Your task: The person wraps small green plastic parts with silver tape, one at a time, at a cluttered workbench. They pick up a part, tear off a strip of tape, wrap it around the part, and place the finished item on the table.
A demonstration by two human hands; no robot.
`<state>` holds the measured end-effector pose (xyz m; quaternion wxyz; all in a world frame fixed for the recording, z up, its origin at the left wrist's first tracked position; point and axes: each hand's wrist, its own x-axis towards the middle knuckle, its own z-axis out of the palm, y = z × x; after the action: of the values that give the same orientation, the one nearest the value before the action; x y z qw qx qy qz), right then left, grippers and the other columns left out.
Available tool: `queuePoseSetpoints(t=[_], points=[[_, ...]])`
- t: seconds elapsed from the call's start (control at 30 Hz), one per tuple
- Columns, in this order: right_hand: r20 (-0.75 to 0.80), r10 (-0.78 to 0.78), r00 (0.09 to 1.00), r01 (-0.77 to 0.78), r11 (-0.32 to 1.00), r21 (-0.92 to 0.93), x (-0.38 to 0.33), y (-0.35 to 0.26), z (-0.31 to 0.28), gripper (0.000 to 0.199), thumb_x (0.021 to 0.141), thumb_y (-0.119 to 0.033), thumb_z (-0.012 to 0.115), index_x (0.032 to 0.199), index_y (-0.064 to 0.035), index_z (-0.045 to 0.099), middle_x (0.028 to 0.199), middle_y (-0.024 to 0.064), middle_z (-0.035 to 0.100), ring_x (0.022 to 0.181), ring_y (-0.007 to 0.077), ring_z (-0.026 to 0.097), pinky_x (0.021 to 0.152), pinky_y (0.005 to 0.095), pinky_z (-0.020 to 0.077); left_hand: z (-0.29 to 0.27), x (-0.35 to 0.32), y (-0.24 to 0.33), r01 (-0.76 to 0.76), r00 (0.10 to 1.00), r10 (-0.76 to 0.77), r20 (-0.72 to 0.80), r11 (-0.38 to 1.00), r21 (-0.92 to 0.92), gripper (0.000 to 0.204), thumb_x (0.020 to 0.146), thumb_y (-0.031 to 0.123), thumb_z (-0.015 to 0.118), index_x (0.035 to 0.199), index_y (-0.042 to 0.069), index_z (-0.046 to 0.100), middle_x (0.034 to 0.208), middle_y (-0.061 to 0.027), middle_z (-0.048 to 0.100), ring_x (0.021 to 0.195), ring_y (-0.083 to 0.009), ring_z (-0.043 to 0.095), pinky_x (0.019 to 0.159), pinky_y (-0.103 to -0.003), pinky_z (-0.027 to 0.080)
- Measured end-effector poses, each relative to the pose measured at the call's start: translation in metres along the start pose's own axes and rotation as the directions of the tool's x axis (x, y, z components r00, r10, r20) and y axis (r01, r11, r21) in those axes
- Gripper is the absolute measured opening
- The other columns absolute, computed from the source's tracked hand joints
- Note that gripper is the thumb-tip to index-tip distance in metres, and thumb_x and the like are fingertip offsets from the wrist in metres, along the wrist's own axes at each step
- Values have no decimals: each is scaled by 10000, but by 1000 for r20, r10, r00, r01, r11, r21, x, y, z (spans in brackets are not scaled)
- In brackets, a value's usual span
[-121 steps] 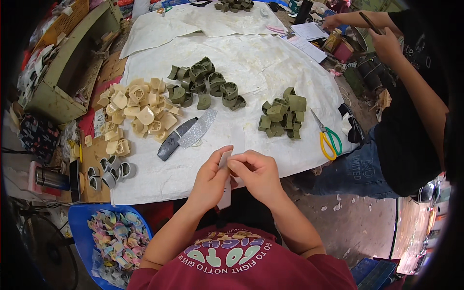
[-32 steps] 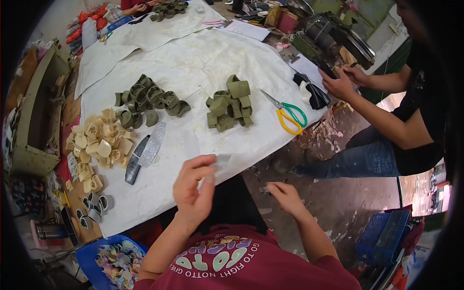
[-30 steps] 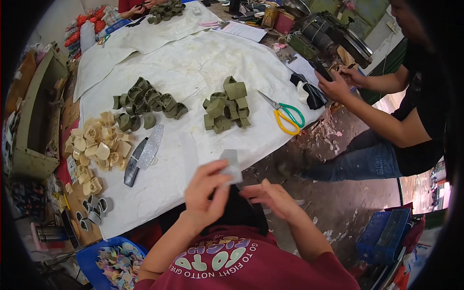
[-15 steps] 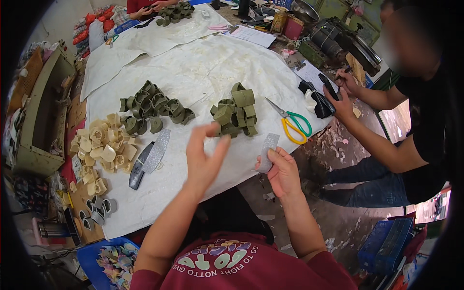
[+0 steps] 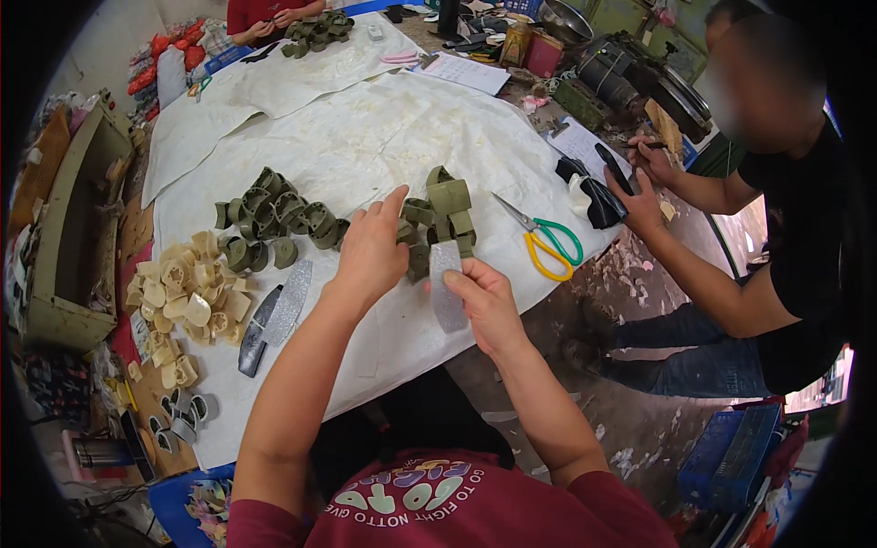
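My right hand [image 5: 487, 302] grips a flat grey strip [image 5: 446, 284] upright, just in front of a pile of olive-green folded webbing pieces [image 5: 440, 221]. My left hand [image 5: 372, 253] is raised beside it with fingers apart, reaching toward that pile and holding nothing. Both hands hover over the white sheet [image 5: 365, 146] covering the table.
A second green pile [image 5: 274, 219], a beige pile [image 5: 183, 297] and two more grey strips [image 5: 272, 315] lie to the left. Green-and-yellow scissors [image 5: 545, 242] lie to the right. A person in black [image 5: 758, 228] handles dark items at the right edge. Another person's hands [image 5: 283, 16] work at the far end.
The grey strip has passed from my left hand to my right. Both hands rose toward the right green pile, and my left hand opened.
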<state>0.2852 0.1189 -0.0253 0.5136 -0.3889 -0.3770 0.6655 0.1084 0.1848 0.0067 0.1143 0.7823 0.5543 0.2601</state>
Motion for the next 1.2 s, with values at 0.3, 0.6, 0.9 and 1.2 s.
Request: queuePoseSetpoints(t=[0.3,0.6,0.9,1.2], points=[[-34,-94,995,86,982,-169,34,-3,13,102,892,-92,606,970,-34,635,873,-15,640,762,45,557,701,207,441,-40,-20,-18,140,966,-6,259,854,-502,776,734,-66,638,1431,168,387,1084,-80,554,843,-181,559,801,-294,475],[175,-77,981,104,983,-154,-13,-16,55,130,864,-20,645,992,1,648,892,19,665,773,55,580,713,207,465,-42,-90,-39,172,918,-354,178,-47,-984,303,813,8,585,1109,55,543,1041,-68,612,875,-140,613,764,-290,504],[462,118,879,-26,979,-202,-35,-1,82,168,877,-61,658,1026,14,637,933,10,646,842,59,563,753,230,458,-60,-162,-11,271,826,-505,250,-33,-962,511,867,44,602,1348,-8,437,1013,-63,624,933,-133,601,817,-318,501],[409,126,904,98,869,-485,-51,-18,92,126,852,-35,644,970,6,664,935,51,667,850,87,585,761,255,473,-67,-188,-10,89,803,-587,103,-53,-995,353,892,79,557,1230,27,471,1226,-113,562,1039,-205,601,921,-377,481]])
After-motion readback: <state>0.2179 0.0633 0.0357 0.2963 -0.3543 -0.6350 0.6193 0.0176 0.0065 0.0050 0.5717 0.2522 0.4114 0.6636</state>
